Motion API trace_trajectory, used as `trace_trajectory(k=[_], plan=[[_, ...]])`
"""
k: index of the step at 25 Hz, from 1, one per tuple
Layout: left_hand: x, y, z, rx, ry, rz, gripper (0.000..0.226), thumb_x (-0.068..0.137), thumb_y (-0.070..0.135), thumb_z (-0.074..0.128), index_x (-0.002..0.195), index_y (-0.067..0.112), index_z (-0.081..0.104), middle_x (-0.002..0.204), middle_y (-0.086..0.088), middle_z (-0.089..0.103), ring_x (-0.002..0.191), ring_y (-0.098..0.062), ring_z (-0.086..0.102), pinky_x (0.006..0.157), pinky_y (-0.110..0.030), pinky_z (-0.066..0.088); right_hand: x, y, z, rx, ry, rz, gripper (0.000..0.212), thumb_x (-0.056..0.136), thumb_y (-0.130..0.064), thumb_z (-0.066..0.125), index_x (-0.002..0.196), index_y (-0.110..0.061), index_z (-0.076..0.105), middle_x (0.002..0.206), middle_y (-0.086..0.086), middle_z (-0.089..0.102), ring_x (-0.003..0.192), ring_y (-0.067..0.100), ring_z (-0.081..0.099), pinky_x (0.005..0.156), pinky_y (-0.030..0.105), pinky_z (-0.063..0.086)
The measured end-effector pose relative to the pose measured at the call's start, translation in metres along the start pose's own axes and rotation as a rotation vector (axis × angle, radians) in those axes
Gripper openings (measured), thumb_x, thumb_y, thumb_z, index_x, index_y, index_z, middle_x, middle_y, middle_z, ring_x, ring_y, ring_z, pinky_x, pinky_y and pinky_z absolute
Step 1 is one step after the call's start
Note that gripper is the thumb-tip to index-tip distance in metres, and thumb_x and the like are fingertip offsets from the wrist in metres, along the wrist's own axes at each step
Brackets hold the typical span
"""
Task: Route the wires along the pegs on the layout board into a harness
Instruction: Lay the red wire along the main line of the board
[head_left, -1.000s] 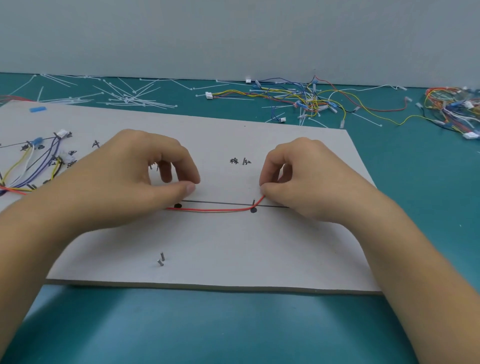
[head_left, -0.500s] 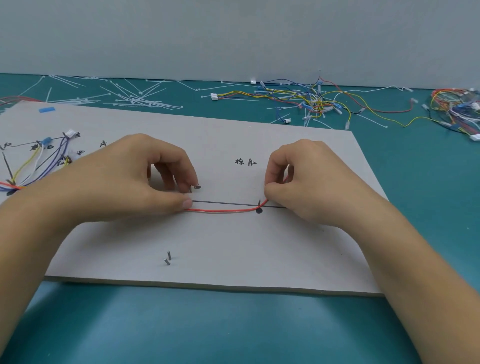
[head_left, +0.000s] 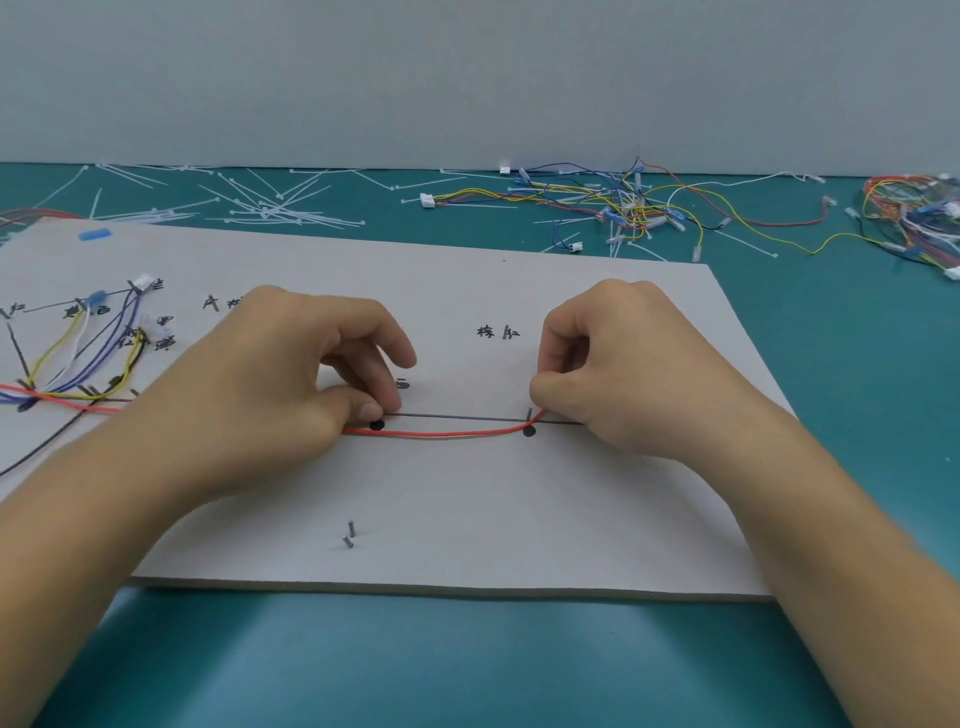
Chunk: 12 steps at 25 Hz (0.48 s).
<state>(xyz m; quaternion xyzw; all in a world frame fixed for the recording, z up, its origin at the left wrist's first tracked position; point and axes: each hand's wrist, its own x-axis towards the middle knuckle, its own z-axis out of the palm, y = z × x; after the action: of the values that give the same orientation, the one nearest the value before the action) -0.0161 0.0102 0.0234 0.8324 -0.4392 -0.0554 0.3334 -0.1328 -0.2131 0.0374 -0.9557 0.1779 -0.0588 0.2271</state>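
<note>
Your right hand (head_left: 623, 374) has its fingers curled in, thumb and forefinger pinching the end of the red wire (head_left: 447, 433) just past the upright peg (head_left: 529, 414); the wire's tip is buried in that grip and cannot be seen. Your left hand (head_left: 270, 384) is curled too, thumb and forefinger tips meeting on the layout board (head_left: 467, 519) right above a black dot (head_left: 376, 425). The red wire runs in under the thumb there, but whether you are pinching it, a peg or nothing is hidden. Between your hands the wire sags in a shallow bow just below the drawn line (head_left: 457, 417) and bends up round the peg, touching it, beside a second dot (head_left: 529, 431). It comes out again from under your left wrist and joins the routed wires (head_left: 78, 364) at the board's left end, which the picture's edge cuts off. The handwritten labels (head_left: 497, 332) are too blurred to read. Two short pegs (head_left: 350, 535) stand close together near the board's front edge, one tilted. Along the back edge of the bench (head_left: 467, 665) lie scattered white cable ties (head_left: 260, 208) and a tangle of loose wires (head_left: 623, 208); another bundle (head_left: 914, 218) at the back right corner is partly out of view.
</note>
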Motion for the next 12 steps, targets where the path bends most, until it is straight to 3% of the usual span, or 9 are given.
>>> trace_trajectory(k=[5,9,12], plan=[[0.003,0.016,0.022,-0.087,0.076,0.091,0.049,0.073,-0.015,0.077,0.089,0.028,0.062,0.077,0.013,0.074,0.077,-0.004,0.074,0.069,-0.016,0.054,0.0,0.016,-0.021,-0.053,-0.038,0.148,0.009,0.071,-0.02,0.073,0.062,-0.021,0.073,0.055,-0.007,0.068,0.056,0.008,0.062,0.047,0.021,0.044],[0.016,0.038,0.047,-0.116,0.042,0.236,0.033,0.077,-0.016,0.071,0.089,0.013,0.062,0.081,0.007,0.072,0.082,-0.007,0.072,0.074,-0.03,0.057,0.0,0.036,-0.042,-0.102,-0.029,0.281,0.013,0.073,-0.022,0.076,0.062,-0.029,0.076,0.051,-0.013,0.064,0.048,0.004,0.056,0.046,0.018,0.037],[0.017,0.04,0.045,-0.071,-0.008,0.3,0.026,0.083,-0.008,0.068,0.094,0.015,0.063,0.088,0.009,0.07,0.089,-0.01,0.069,0.079,-0.029,0.054,0.001,0.042,-0.047,-0.098,-0.04,0.335,0.014,0.074,-0.02,0.075,0.063,-0.028,0.077,0.051,-0.01,0.064,0.052,0.011,0.055,0.049,0.02,0.037]])
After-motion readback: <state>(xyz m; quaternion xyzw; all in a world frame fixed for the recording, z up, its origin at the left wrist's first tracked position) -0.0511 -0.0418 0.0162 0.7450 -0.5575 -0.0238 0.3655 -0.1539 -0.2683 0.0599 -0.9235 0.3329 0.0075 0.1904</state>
